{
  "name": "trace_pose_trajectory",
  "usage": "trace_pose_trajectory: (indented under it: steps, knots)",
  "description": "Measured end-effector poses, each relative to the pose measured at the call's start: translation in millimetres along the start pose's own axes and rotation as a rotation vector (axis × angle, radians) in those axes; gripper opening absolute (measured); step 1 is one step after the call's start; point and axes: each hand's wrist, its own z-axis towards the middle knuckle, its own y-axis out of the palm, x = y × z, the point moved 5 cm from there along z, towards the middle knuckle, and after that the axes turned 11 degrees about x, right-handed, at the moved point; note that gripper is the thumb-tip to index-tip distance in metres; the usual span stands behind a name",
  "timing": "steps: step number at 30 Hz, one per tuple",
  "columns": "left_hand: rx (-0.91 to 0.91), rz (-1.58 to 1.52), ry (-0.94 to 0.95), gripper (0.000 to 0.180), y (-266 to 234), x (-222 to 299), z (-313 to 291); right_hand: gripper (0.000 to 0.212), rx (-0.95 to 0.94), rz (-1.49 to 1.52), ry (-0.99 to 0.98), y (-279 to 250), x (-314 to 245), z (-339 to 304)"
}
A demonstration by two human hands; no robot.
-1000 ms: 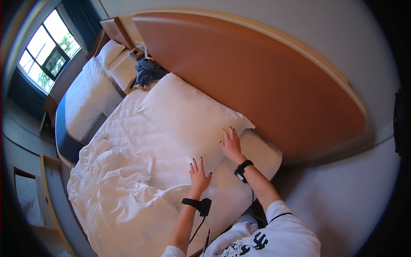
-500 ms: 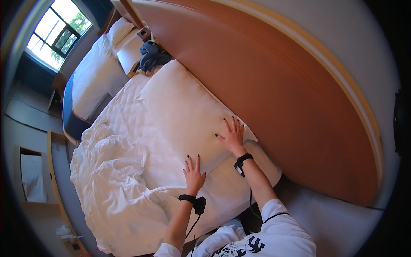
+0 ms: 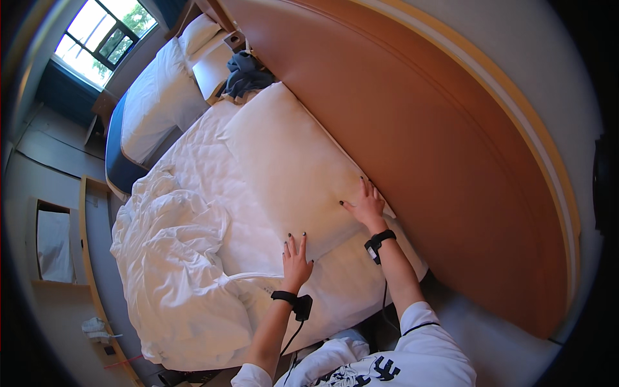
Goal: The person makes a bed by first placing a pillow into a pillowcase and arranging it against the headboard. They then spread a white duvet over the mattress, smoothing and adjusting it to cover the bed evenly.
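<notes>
A long cream-white pillow [image 3: 290,161] lies flat on the bed [image 3: 206,135], along the brown headboard. My left hand [image 3: 296,266] rests on the pillow's near end, at its left corner, fingers stretched out. Over the near right corner, beside the headboard, lies my right hand [image 3: 367,209]. Its thumb is spread apart and its fingers reach forward along the pillow's edge. Both hands are open, with nothing seen gripped in them. To the left of the pillow, a white quilt [image 3: 174,277] is heaped in loose folds.
The padded brown headboard [image 3: 412,142] borders the bed on the right. Dark clothing [image 3: 246,74] lies beyond the pillow's far end. A second bed [image 3: 155,97] with white bedding stands near the window [image 3: 106,39]. Cables run from the black wrist straps [image 3: 300,304].
My right hand has slid right, toward the headboard-side edge of the pillow, and its fingers have drawn closer together. My left hand stays at the near left corner. The view has shifted slightly.
</notes>
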Motion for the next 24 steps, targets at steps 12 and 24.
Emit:
trace_pose_trajectory:
  steps: [12, 24]
  knots:
    - [-0.034, -0.046, 0.018, 0.085, 3.3, -12.5, -8.8, 0.096, -0.304, 0.049, 0.222, 13.7, 42.3, -0.7]
    - [-0.098, -0.095, -0.019, 0.088, 13.5, -30.5, -18.7, 0.055, 0.056, 0.042, 0.041, 75.8, 154.9, -83.7]
